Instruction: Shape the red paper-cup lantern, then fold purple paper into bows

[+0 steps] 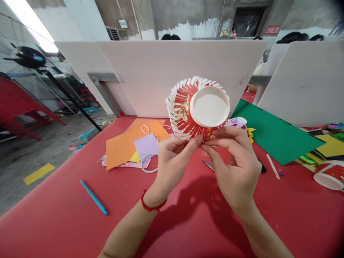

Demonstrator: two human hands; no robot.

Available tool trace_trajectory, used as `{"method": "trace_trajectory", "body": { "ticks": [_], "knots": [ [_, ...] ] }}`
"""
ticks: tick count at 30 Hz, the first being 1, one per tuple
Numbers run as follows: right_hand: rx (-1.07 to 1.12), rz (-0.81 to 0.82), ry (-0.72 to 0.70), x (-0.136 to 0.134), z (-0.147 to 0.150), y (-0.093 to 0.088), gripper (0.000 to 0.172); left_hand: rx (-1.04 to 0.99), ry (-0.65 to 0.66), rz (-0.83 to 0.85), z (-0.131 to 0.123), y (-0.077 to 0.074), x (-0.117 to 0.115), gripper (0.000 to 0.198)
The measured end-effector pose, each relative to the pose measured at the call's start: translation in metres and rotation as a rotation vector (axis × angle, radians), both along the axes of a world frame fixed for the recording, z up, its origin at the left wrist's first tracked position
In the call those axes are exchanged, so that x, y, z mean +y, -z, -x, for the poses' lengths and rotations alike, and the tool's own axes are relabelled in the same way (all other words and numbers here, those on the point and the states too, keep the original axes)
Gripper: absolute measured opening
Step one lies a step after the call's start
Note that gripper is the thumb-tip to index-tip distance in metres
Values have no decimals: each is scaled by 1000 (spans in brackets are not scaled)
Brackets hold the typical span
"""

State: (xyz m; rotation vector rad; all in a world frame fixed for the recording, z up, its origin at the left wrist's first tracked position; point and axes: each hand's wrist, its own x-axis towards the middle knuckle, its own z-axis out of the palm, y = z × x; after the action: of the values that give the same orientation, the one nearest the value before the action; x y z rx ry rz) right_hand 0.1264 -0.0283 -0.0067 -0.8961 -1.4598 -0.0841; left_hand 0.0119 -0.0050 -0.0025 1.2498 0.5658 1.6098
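Note:
I hold up a red and white paper cup lantern [197,109], cut into folded strips, its white round base facing me. My left hand [173,163] pinches its lower edge with thumb and forefinger; a red cord is around that wrist. My right hand [233,165] pinches the same lower rim from the right. Both hands are raised above the red table [67,215].
Orange, purple and yellow paper sheets [134,145] and a tape ring [147,163] lie left of the hands. A blue pen [94,197] lies near the left edge. Green card [271,134], scissors [209,165], a stick and another red cup [330,175] are on the right. White partitions stand behind.

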Motion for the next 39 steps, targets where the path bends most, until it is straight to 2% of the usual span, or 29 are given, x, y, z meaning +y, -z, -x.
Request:
{"method": "trace_trajectory", "body": {
  "ticks": [4, 9, 12, 17, 22, 25, 28, 33, 39],
  "knots": [
    [-24, -23, 30, 0, 0, 1, 14, -61, 66, 118, 0, 2, 1, 17],
    [-99, -65, 34, 3, 0, 2, 16, -64, -15, 125, -1, 4, 3, 11],
    [-61, -49, 4, 2, 2, 2, 17, 12, -107, 39, -3, 4, 2, 11],
    [225, 175, -203, -3, 6, 3, 14, 144, -322, -147, -6, 2, -1, 12],
    [452, 335, -295, -4, 4, -2, 12, 248, -387, -291, -1, -1, -3, 16],
    [481, 359, -332, -2, -1, -7, 15, 316, -352, -262, 5, -5, -4, 13],
    [432, 351, -332, -1, -6, -9, 17, 366, -250, -201, 12, -9, -4, 15],
    [412, 341, -311, -1, -8, -9, 16, 336, -127, -109, 18, -10, 2, 11],
    [367, 365, -328, -1, -8, -7, 11, 349, -98, -159, 20, -6, 9, 12]
  ]
}}
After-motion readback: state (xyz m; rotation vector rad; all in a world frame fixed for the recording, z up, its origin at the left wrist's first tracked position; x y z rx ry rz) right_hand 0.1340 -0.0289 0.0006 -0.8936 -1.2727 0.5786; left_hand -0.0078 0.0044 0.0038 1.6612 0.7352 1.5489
